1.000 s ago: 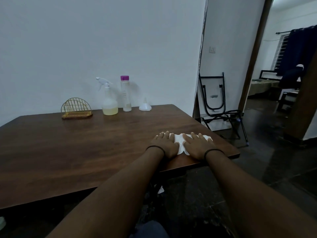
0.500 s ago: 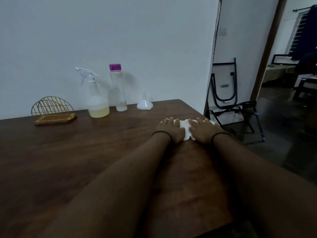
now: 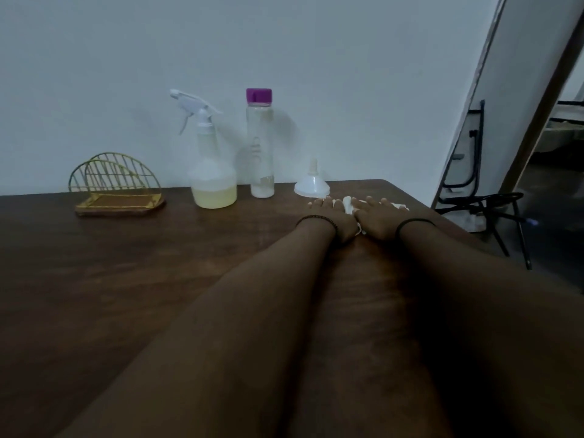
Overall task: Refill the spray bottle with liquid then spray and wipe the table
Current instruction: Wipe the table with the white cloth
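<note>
Pressing flat, both hands lie side by side on a white cloth (image 3: pixel 348 206) right of the middle of the picture. The left hand (image 3: pixel 328 216) and the right hand (image 3: pixel 376 218) have straight fingers spread over the cloth, holding it down and not curled round it. The cloth sits on the brown counter (image 3: pixel 126 279), just in front of a small white funnel (image 3: pixel 312 184). It looks soft, thin and light, so I think it will bunch up or slip out unless flat palms push on it; pressing its middle is the best hold. The spray bottle (image 3: pixel 211 172) stands left of the middle, near the wall, with some yellow liquid in the bottom. It looks light and hard, easy to take by the neck. Next to it stands a clear bottle (image 3: pixel 260 147) with a purple cap, and a gold wire rack (image 3: pixel 117 188) sits further left. Compared with half a second ago, the hands and cloth have slid further away along the counter, almost up to the funnel, and the head has leaned in closer.
</note>
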